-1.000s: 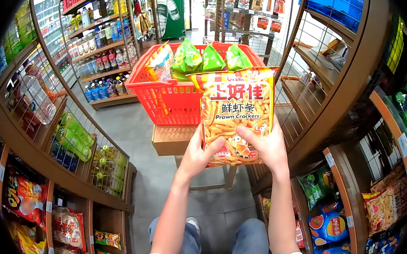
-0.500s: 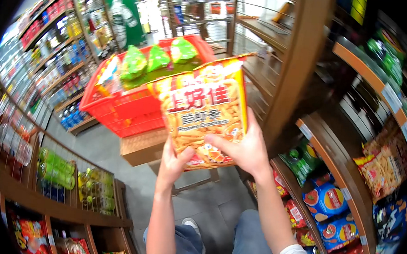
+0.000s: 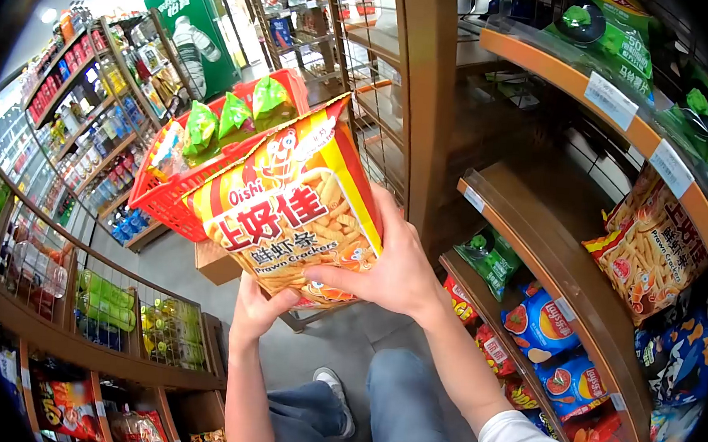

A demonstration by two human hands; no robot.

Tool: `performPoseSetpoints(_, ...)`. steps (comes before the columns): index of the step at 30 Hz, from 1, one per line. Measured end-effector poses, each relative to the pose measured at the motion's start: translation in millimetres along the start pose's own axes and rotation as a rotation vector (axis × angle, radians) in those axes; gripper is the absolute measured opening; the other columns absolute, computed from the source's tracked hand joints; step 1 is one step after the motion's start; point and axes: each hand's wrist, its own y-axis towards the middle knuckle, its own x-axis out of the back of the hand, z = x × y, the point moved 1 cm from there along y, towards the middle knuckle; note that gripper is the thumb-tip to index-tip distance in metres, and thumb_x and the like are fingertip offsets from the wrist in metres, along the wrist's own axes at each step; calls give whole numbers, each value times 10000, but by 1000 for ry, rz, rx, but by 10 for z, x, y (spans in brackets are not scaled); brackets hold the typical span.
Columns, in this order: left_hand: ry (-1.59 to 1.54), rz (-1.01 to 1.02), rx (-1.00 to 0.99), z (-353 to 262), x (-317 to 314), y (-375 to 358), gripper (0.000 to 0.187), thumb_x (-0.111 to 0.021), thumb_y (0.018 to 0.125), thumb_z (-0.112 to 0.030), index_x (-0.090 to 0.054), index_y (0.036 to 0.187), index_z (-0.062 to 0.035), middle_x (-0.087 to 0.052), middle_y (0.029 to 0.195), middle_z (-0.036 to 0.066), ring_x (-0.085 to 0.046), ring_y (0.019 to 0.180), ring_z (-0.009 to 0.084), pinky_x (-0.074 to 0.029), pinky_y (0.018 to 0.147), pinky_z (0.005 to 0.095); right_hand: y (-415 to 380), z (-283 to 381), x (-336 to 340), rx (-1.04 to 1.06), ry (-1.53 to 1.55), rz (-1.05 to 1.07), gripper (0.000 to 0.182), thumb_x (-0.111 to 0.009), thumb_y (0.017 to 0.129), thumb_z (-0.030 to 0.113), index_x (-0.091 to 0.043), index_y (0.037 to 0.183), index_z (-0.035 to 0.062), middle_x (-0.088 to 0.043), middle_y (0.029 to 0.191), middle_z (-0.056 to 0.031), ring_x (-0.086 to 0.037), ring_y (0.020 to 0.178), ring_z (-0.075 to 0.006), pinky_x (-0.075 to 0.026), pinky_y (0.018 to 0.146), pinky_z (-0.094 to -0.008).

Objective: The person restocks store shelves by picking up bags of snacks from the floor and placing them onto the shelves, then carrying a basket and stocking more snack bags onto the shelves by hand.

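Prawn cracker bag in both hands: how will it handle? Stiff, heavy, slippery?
The cracker bag looks puffed and big, yet the left hand and right hand hold it only at its bottom edge, so probably light. Its glossy film suggests it may slip or crinkle. The stick-shaped crackers printed on it likely crush if squeezed.

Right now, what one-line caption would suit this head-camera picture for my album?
Both hands, left hand and right hand, hold a prawn cracker bag before a red basket in a snack aisle.
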Motion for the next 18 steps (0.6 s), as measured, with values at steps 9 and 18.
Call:
performPoseSetpoints(9,155,177,64,-419,-486,347,675,-828,699,-106,-475,1262,12,-597,1201,102,-552,1124,183,-433,965,335,-305,40,357,43,11,-275,909,-892,625,190,-360,1338,3,-593,1185,-145,-610,1074,-212,-498,907,-343)
performPoseSetpoints(18,100,143,-9,292,-644,39,598,-863,683,-133,-530,1157,11,-631,1113,91,-596,1052,184,-455,927,340,-931,-26,449,-81,-225,-317,997,-901,625,223,-306,1395,8,-562,1254,-151,-578,1143,-229,-469,961,-352)
